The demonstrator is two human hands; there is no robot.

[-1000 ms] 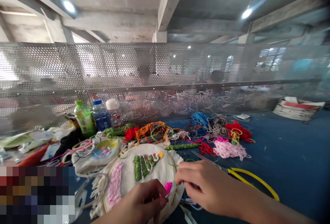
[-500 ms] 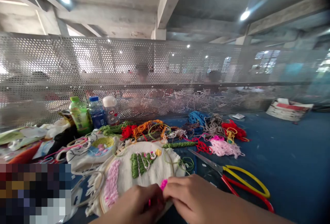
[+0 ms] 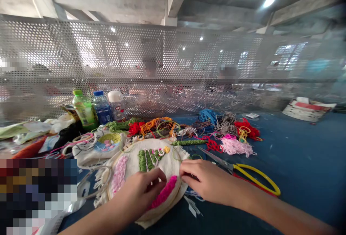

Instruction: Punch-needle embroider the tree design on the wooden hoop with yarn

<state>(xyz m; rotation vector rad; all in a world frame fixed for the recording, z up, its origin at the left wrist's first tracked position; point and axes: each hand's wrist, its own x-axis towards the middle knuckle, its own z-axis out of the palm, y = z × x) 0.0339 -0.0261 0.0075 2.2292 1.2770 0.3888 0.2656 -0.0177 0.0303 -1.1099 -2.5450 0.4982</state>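
A round embroidery hoop [image 3: 159,146] with cream cloth lies in front of me. Green, pale pink and bright pink yarn stitching [image 3: 168,191] covers parts of the cloth. Over its lower middle is my left hand [image 3: 147,190], fingers bent, a gap showing between thumb and fingertips and nothing visible in it. At the hoop's right edge, my right hand [image 3: 201,179] has its thumb and fingers closed on the rim and cloth. Large scissors [image 3: 251,173] with yellow and red handles lie half open beyond my right wrist. A green yarn-wrapped stick [image 3: 189,142] rests behind the hoop.
Tangled yarn bundles [image 3: 156,125] line the back of the blue table [image 3: 294,155]. Several bottles [image 3: 102,109] stand back left beside plastic bags and a second stitched cloth [image 3: 89,152]. Paper strips [image 3: 193,206] lie near my right forearm. A perforated metal screen [image 3: 129,62] closes off the back.
My hands have moved apart from the bright pink stitching, the left up and leftward, the right up to the hoop's edge. More of the pink stitching shows. The camera has tilted down slightly.
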